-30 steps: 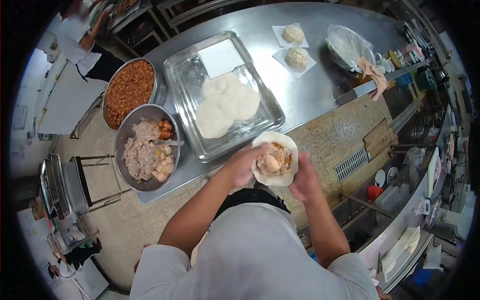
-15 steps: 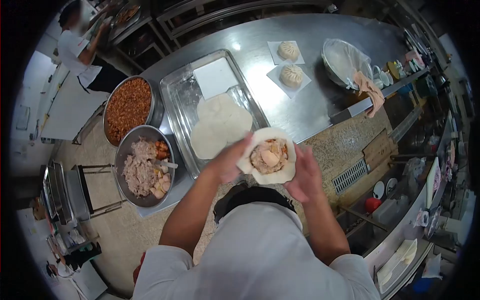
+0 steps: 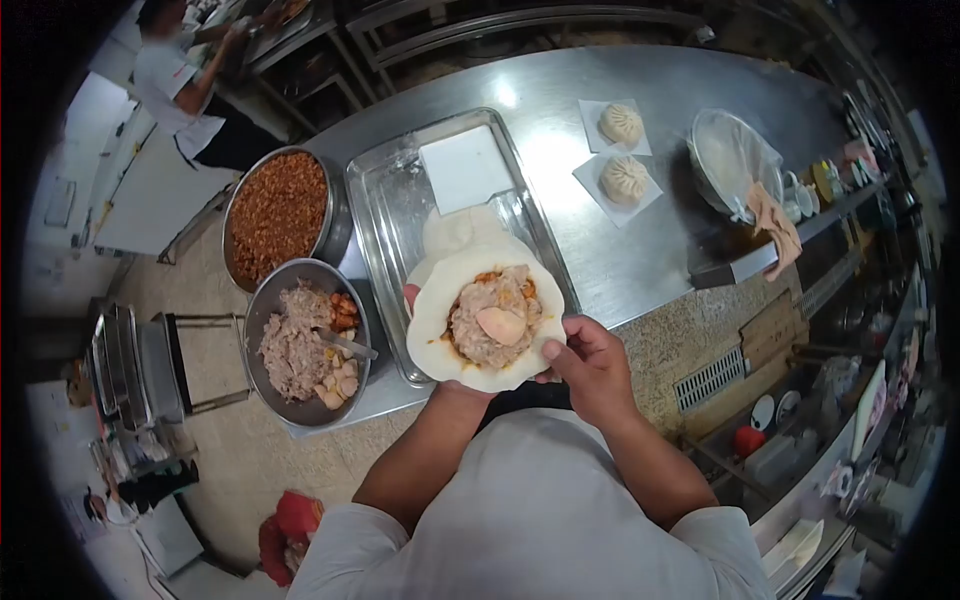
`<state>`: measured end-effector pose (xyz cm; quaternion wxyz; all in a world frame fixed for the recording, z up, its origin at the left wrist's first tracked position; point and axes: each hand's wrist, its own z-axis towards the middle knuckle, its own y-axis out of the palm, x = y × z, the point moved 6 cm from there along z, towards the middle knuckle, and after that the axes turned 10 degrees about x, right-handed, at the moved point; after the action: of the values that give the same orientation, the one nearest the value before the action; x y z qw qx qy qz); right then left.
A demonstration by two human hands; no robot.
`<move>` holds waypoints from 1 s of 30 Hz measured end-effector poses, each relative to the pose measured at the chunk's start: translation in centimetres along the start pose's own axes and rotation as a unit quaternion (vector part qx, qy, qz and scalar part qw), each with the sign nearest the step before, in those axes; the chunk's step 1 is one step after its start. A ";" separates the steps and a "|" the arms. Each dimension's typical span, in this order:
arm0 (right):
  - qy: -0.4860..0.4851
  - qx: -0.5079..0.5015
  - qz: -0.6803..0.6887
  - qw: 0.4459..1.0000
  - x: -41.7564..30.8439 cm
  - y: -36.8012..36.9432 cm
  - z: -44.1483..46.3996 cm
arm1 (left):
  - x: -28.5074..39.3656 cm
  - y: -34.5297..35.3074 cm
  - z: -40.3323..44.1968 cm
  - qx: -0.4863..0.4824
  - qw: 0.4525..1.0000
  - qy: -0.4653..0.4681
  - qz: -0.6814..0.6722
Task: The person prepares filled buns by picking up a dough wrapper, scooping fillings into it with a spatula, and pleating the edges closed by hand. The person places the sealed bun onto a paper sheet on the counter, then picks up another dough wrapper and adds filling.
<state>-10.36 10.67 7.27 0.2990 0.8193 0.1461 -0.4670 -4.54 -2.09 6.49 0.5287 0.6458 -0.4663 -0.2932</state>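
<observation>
A round white dough wrapper [image 3: 435, 325] lies face up, with minced meat filling [image 3: 485, 335] and a pale orange piece in its middle. Beneath it my left hand [image 3: 462, 392] supports the wrapper; most of its fingers are hidden, with a fingertip showing at the left edge. My right hand [image 3: 590, 372] pinches the wrapper's right edge between thumb and curled fingers. Behind the wrapper, more flat dough [image 3: 460, 230] rests in a metal tray [image 3: 375, 225] beside a stack of white paper squares [image 3: 465, 168].
Left of the tray are a bowl of reddish-brown filling [image 3: 277, 215] and a bowl of minced meat [image 3: 295, 345] with a utensil. Two pleated buns [image 3: 622, 123] on papers and a plastic-covered bowl [image 3: 725, 160] sit farther right. Another person [image 3: 180, 90] stands at upper left.
The filled wrapper has moved left and now appears larger and more open. My left hand has gone underneath it, while my right hand has closed on its right edge.
</observation>
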 end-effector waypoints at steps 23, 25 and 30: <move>-0.242 -0.011 -0.127 0.962 -8.2 -5.8 2.8 | -5.3 2.7 2.0 0.016 0.999 0.028 0.012; -0.193 -0.017 -0.197 0.961 -7.5 -6.5 2.7 | -5.5 2.9 1.9 0.010 1.000 0.015 0.004; -0.311 -0.020 -0.273 0.910 -8.5 -6.5 1.6 | -5.8 2.8 1.6 0.035 0.999 -0.013 -0.005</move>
<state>-19.29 15.03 11.61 0.2062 0.5544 0.2727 -0.7588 -9.03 2.59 8.12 0.4984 0.6621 -0.4801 -0.2877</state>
